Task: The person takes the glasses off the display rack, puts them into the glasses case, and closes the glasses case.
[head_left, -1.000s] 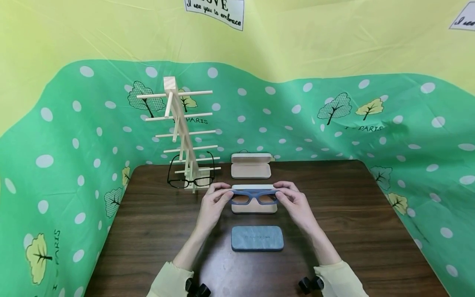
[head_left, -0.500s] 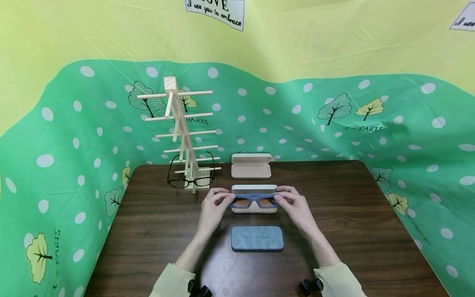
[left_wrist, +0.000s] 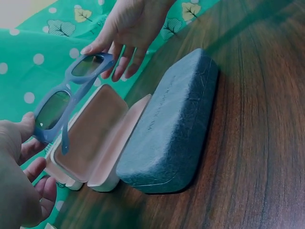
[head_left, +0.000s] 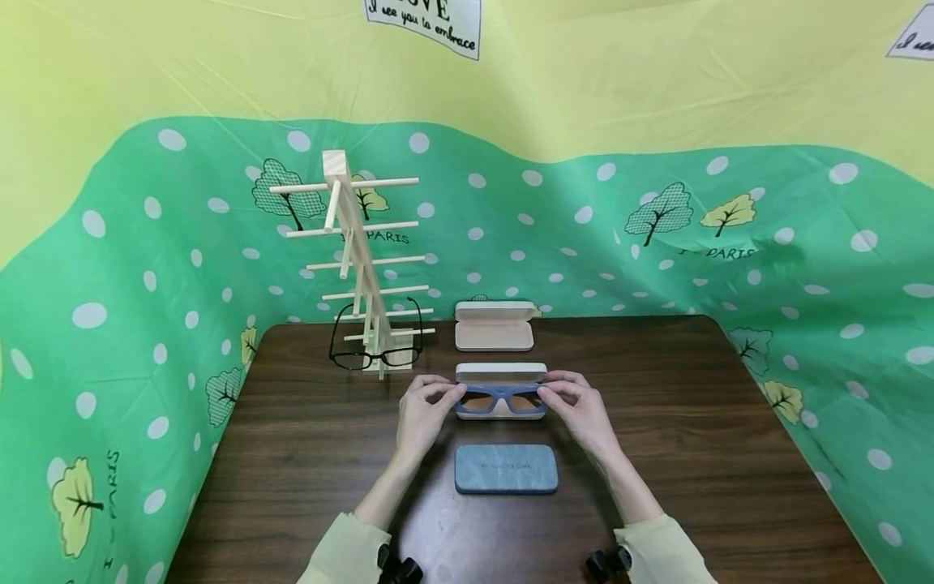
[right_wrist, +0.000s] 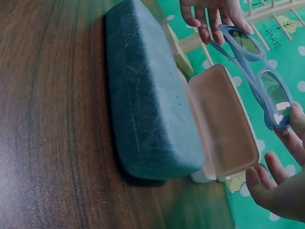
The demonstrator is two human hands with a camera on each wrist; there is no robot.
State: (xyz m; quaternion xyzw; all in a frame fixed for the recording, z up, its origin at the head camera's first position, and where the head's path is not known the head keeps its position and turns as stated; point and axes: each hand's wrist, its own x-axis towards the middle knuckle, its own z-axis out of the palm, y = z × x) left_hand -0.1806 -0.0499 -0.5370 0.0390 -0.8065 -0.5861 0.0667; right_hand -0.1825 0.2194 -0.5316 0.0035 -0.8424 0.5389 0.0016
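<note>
My left hand (head_left: 422, 415) and right hand (head_left: 582, 412) pinch a pair of blue-framed sunglasses (head_left: 501, 394) by its two ends, thumbs in front. The tinted lenses face me, and the temples are folded behind the frame, as the left wrist view of the sunglasses (left_wrist: 54, 109) shows. Close behind and below them stands an open glasses case (head_left: 500, 371) with a pale outside and pinkish lining; in the head view the sunglasses overlap its lower half. Nearer to me lies a shut blue-grey glasses case (head_left: 506, 470) with faint lettering on its lid.
Farther back is another open glasses case (head_left: 494, 334), pale inside. To the left rises a wooden glasses rack (head_left: 357, 243) with several pegs, and black-framed glasses (head_left: 374, 357) hang low on it. Dark wood table (head_left: 730, 454) lies under everything, with a green and yellow patterned cloth (head_left: 569, 211) around.
Both hands have brought the sunglasses slightly down in the head view, over the lower half of the open case. More of that case's raised lid now shows above the frame.
</note>
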